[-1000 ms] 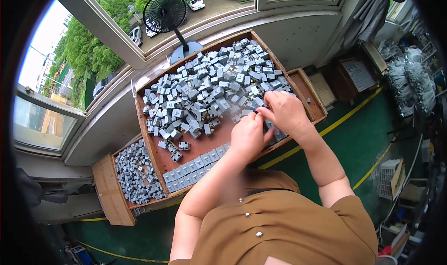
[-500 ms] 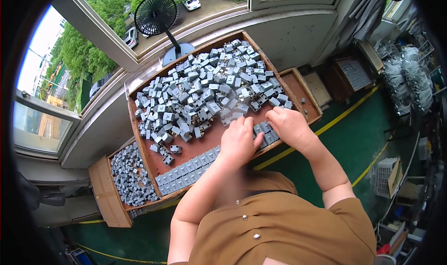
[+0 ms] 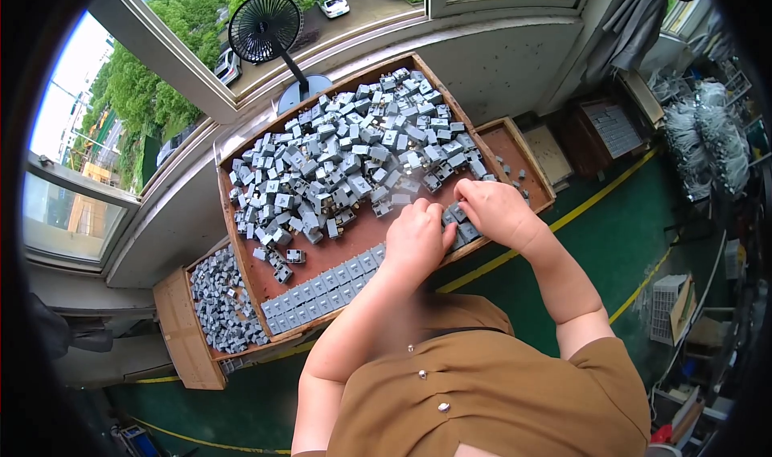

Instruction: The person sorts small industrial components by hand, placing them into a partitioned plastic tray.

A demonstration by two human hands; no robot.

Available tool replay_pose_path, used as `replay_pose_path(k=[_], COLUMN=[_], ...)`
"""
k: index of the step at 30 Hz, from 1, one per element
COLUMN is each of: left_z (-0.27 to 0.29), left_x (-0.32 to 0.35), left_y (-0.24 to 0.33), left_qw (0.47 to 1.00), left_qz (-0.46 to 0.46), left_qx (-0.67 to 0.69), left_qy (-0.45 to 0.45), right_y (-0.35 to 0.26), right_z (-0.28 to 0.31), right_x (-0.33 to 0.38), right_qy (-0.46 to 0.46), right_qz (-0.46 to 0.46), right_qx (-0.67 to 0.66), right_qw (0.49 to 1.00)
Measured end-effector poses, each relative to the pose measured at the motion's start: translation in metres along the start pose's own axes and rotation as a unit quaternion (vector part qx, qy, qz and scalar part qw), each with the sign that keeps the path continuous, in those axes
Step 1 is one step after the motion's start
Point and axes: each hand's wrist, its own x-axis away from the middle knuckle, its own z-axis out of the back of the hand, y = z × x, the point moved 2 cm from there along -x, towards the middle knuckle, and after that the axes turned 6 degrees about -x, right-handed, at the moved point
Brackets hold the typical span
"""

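A large wooden tray (image 3: 354,244) with a reddish bottom stands before me. A big heap of small grey box-shaped plastic parts (image 3: 322,176), some showing metal bits, fills its far side. Along the near edge runs a neat double row of the same grey blocks (image 3: 322,295). My left hand (image 3: 414,238) lies over this row, fingers curled and pressed together; what is under them is hidden. Beside it, my right hand (image 3: 494,212) pinches with thumb and fingers at a grey block (image 3: 460,213) near the row's right end.
A smaller box of tiny grey parts (image 3: 221,300) sits at the lower left, by a cardboard flap (image 3: 183,328). On the right is a shallow wooden tray (image 3: 515,155) with a few loose pieces. A black fan (image 3: 265,28) stands at the window; plastic-wrapped bundles (image 3: 708,135) are far right.
The large tray with its heap and rows has shifted slightly left, uncovering more loose pieces in the right-hand tray. Both hands remain at the row, the right a little further left.
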Motion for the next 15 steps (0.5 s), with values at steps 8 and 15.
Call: replay_pose_path(k=[8, 15], left_z=[-0.006, -0.001], left_x=[-0.022, -0.026], left_y=[0.012, 0.019], left_qw=[0.999, 0.999], left_qz=[-0.021, -0.019], left_qx=[0.021, -0.036], left_qy=[0.026, 0.01], right_y=[0.005, 0.019], right_z=[0.03, 0.032], right_x=[0.006, 0.013], right_qy=[0.115, 0.073], right_qz=[0.021, -0.061], right_qx=[0.057, 0.171], right_qw=[0.992, 0.981])
